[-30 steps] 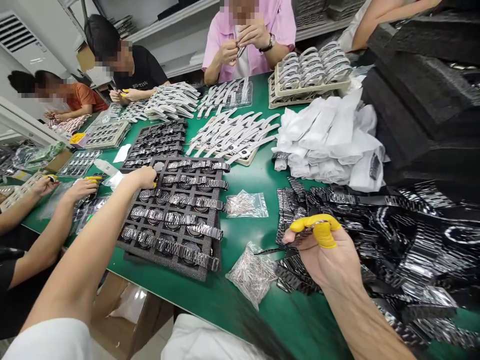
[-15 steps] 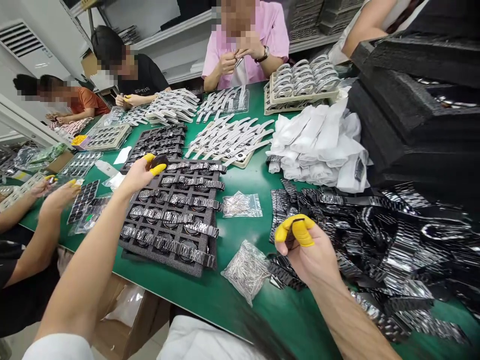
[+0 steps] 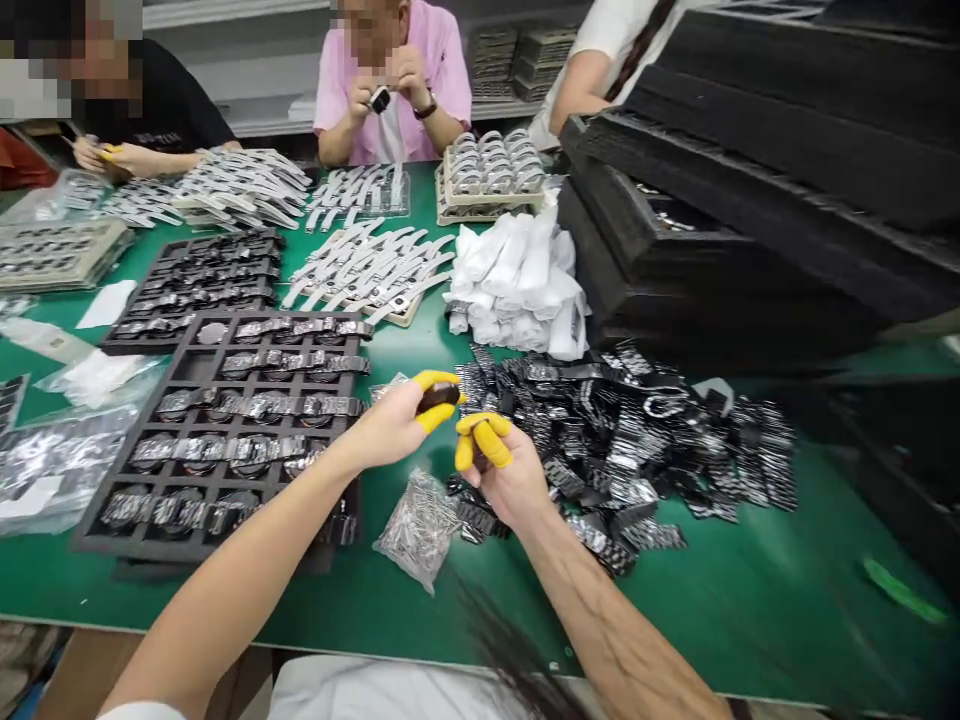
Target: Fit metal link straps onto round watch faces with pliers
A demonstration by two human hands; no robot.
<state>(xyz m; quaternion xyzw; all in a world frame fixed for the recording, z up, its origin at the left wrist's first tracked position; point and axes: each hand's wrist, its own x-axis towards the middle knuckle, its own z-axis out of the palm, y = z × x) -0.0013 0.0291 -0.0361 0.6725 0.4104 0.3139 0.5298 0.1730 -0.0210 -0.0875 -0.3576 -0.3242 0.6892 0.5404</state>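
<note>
My left hand (image 3: pixel 394 420), yellow covers on its fingertips, grips a dark round watch case (image 3: pixel 439 397) between thumb and fingers. Close beside it, my right hand (image 3: pixel 514 478) is closed in a pinch, also with yellow fingertip covers. Something small and dark shows at those fingertips, too little to name. Beyond the right hand lies a heap of black metal watch bands (image 3: pixel 600 440). Below the hands rests a clear bag of thin metal pins (image 3: pixel 420 530). Left of them, a dark foam tray (image 3: pixel 184 368) holds rows of watches with black bands; one cell at its back holds a round disc.
White-strapped watches (image 3: pixel 375 270) lie in trays farther back, beside a pile of white wrapped bundles (image 3: pixel 517 285). Tall stacked black foam trays (image 3: pixel 720 280) stand at the right. Plastic bags (image 3: pixel 60 470) lie at the left. Co-workers sit across the green table (image 3: pixel 750 610).
My left hand has moved from above the foam tray to the right, bringing the watch case next to my right hand. The view has turned to the right.
</note>
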